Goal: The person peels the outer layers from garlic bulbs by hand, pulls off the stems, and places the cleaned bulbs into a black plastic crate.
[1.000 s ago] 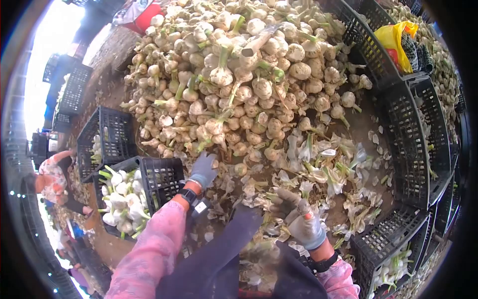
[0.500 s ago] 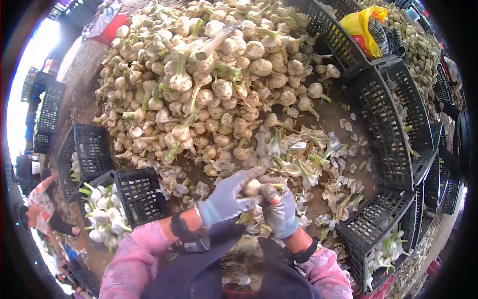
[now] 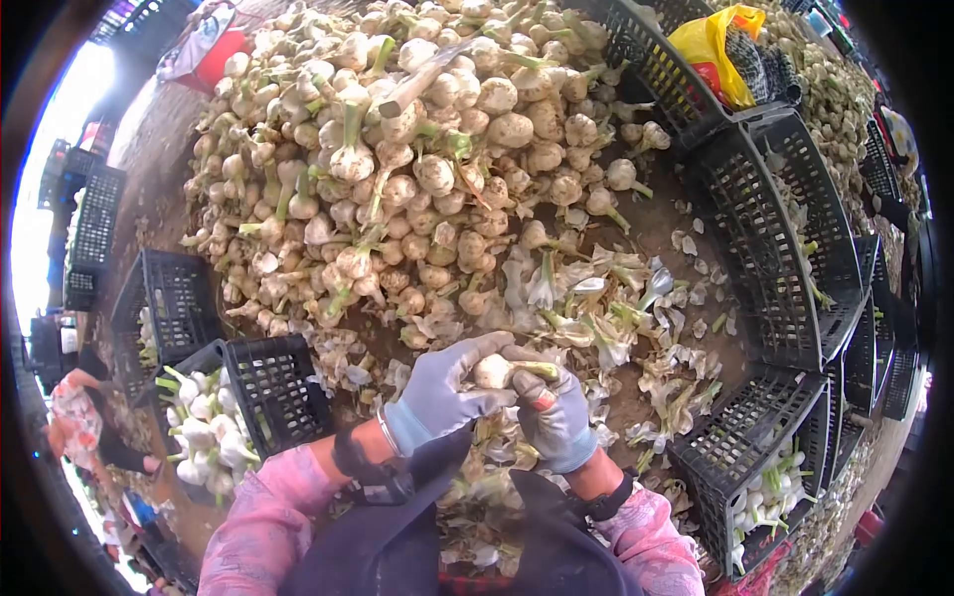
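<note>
A garlic bulb with a short green stem is held in front of me between both hands. My left hand, in a grey glove, is closed round the bulb from the left. On the stem side, my right hand, also gloved, has its fingers closed at the stem and bulb. A big heap of untrimmed garlic bulbs lies just beyond my hands. Peeled garlic skins and leaf scraps are strewn to the right of the heap and below my hands.
Black crates with cleaned white garlic stand at the left. More black crates line the right side. A tool with a pale handle lies on the heap. A yellow bag and red bucket sit behind; another person is far left.
The bulb now shows more of its pale side and stem between my fingers. My right fingers have shifted on it, and the view has moved slightly.
</note>
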The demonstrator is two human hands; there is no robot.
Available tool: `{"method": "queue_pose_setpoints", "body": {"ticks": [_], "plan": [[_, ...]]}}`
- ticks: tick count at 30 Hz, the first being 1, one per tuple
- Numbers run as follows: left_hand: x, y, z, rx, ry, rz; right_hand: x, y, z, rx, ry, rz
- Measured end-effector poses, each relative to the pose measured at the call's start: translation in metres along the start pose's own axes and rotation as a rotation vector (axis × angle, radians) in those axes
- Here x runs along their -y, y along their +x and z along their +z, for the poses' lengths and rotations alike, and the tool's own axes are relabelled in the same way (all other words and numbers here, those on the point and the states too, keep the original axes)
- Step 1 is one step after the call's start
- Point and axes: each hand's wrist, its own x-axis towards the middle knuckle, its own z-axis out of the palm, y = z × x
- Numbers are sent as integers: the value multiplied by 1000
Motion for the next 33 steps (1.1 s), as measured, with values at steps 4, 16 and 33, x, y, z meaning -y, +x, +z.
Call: {"method": "queue_pose_setpoints", "body": {"ticks": [4,16,33], "plan": [[-11,-2,1,91,-451,-227,13,0,-10,93,-569,-275],[9,1,-8,17,-266,-21,1,-4,-7,41,-525,-314],[-13,3,4,70,-109,3,42,-16,-4,201,-997,-635]]}}
